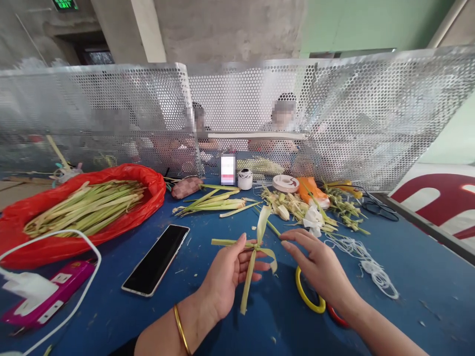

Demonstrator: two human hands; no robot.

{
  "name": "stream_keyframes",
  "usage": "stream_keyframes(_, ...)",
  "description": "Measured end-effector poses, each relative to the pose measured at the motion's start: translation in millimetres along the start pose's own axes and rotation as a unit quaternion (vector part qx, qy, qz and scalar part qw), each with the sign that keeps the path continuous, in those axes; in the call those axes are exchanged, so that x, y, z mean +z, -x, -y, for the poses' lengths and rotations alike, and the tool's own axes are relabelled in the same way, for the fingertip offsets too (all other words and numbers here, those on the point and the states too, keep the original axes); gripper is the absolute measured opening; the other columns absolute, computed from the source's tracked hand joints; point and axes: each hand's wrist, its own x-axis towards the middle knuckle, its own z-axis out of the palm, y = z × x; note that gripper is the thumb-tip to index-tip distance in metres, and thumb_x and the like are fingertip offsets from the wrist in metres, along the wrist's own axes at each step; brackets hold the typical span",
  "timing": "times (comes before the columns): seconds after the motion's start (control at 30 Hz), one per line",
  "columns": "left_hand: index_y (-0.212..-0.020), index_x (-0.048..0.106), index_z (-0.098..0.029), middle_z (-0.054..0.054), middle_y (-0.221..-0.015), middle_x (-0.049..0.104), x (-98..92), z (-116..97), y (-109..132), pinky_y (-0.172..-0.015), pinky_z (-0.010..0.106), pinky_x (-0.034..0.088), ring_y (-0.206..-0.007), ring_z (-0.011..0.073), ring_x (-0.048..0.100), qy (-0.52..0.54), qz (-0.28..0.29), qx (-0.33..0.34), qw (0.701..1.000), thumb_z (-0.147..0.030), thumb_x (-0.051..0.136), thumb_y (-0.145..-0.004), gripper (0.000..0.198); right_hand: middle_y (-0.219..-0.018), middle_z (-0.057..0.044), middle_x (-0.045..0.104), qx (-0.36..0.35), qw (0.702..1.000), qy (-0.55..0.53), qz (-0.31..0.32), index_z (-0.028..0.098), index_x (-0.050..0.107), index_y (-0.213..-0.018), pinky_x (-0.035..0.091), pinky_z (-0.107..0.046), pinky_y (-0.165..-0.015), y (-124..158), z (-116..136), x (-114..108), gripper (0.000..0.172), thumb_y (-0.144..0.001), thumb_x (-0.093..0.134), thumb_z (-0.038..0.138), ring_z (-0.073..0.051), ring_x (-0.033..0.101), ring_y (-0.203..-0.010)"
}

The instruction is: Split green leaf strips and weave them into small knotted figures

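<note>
My left hand (232, 269), palm up, holds a cross of pale green leaf strips (250, 277) between thumb and fingers. Its strips meet in a knot at the centre, and one end curls to the right. My right hand (315, 262) is palm down, thumb and forefinger closed at the near end of a narrow green strip (273, 229). Under the right hand and wrist show a yellow ring handle (300, 287) and a red one (336, 316); the rest of that tool is hidden.
Left are a red bag (154, 190) of leaf strips, a phone (156, 262) and a purple power strip (63, 291). Behind lie loose leaves (215, 203), a tape roll (285, 183) and scraps (284, 205). White string (378, 277) lies right. People sit beyond a perforated metal screen (241, 94).
</note>
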Motion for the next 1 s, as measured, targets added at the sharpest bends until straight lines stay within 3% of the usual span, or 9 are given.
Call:
stream_keyframes(0.13, -0.106, 0.066, -0.010, 0.013, -0.093, 0.072, 1.7, 5, 2, -0.059, 0.021, 0.050, -0.073, 0.0179, 0.070, -0.029, 0.007, 0.009, 1.000, -0.040, 0.062, -0.083, 0.038, -0.103, -0.004, 0.069, 0.036, 0.994, -0.098, 0.041, 0.025, 0.070, -0.094, 0.045, -0.033, -0.086, 3, 2, 9, 0.025, -0.088, 0.052, 0.041, -0.023, 0.062, -0.099)
stream_keyframes(0.27, -0.096, 0.070, -0.010, 0.005, -0.073, 0.069, 2.1, 8, 1, -0.052, 0.017, 0.046, -0.061, 0.0122, 0.066, -0.020, 0.026, -0.003, 0.999, -0.032, 0.068, -0.079, 0.028, -0.094, -0.005, 0.071, 0.076, 0.976, -0.195, 0.054, 0.022, 0.072, -0.092, 0.046, -0.033, -0.086, 4, 3, 18, 0.028, -0.087, 0.052, 0.041, -0.023, 0.063, -0.094)
stream_keyframes(0.43, -0.086, 0.071, -0.012, -0.002, -0.059, 0.059, -1.5, 9, -4, -0.041, 0.017, 0.040, -0.043, 0.0062, 0.053, 0.083, 0.093, -0.036, 0.992, -0.027, 0.076, -0.071, 0.022, -0.104, -0.004, 0.070, 0.035, 0.962, -0.245, 0.114, 0.022, 0.071, -0.099, 0.044, -0.031, -0.090, 5, 9, 18, 0.023, -0.087, 0.055, 0.036, -0.021, 0.061, -0.099)
stream_keyframes(0.6, -0.085, 0.071, -0.012, -0.004, -0.053, 0.055, -4.8, 11, -7, -0.039, 0.016, 0.038, -0.037, 0.0029, 0.043, 0.123, 0.153, -0.048, 0.979, -0.024, 0.079, -0.067, 0.023, -0.087, -0.003, 0.071, 0.041, 0.957, -0.244, 0.149, 0.019, 0.072, -0.088, 0.045, -0.028, -0.079, 9, 22, 12, 0.022, -0.086, 0.057, 0.035, -0.020, 0.063, -0.086)
stream_keyframes(0.83, -0.081, 0.071, -0.012, -0.006, -0.050, 0.054, -4.1, 12, -6, -0.036, 0.014, 0.035, -0.032, -0.0009, 0.031, 0.136, 0.186, -0.062, 0.971, -0.023, 0.081, -0.066, 0.021, -0.081, -0.001, 0.070, 0.022, 0.972, -0.206, 0.112, 0.019, 0.069, -0.079, 0.045, -0.026, -0.073, 13, 28, 12, 0.014, -0.084, 0.060, 0.028, -0.017, 0.063, -0.079)
stream_keyframes(1.0, -0.079, 0.070, -0.013, -0.003, -0.055, 0.059, -3.2, 10, -5, -0.036, 0.015, 0.040, -0.032, 0.0018, 0.041, 0.126, 0.165, -0.093, 0.974, -0.026, 0.083, -0.062, 0.025, -0.081, -0.001, 0.068, -0.041, 0.988, -0.132, 0.072, 0.020, 0.063, -0.077, 0.044, -0.027, -0.075, 15, 27, 15, 0.010, -0.084, 0.057, 0.020, -0.017, 0.060, -0.083)
